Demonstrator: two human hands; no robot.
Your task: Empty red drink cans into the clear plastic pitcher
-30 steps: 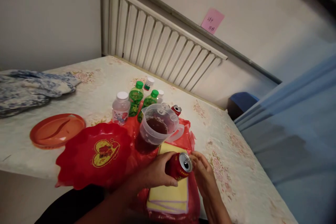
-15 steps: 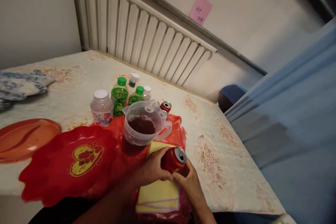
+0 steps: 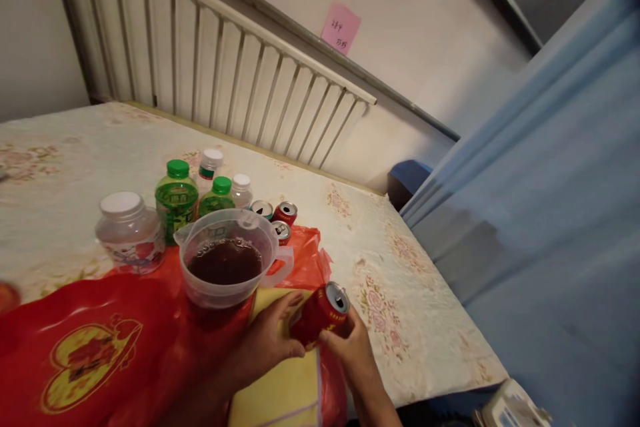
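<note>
My right hand (image 3: 355,353) grips an opened red drink can (image 3: 321,315) from the right, and the can leans with its top to the right. My left hand (image 3: 267,333) is at the can's lower left, thumb and fingers spread apart; whether it still touches the can I cannot tell. Below both hands lies a folded yellow cloth (image 3: 280,387) on red plastic sheeting (image 3: 300,257). Just beyond my left hand stands a clear plastic measuring jug (image 3: 215,290), partly filled with dark brown liquid.
Behind the jug stand several opened cans (image 3: 286,213), green-capped bottles (image 3: 177,197) and white-capped bottles. A white-lidded jar (image 3: 131,233) and a scalloped red tray (image 3: 30,327) are on the left. A radiator (image 3: 225,67) lines the wall; a blue curtain (image 3: 525,180) hangs right.
My left hand has loosened and drawn left from the can. The can now leans more, held by my right hand. The view has turned to the right.
</note>
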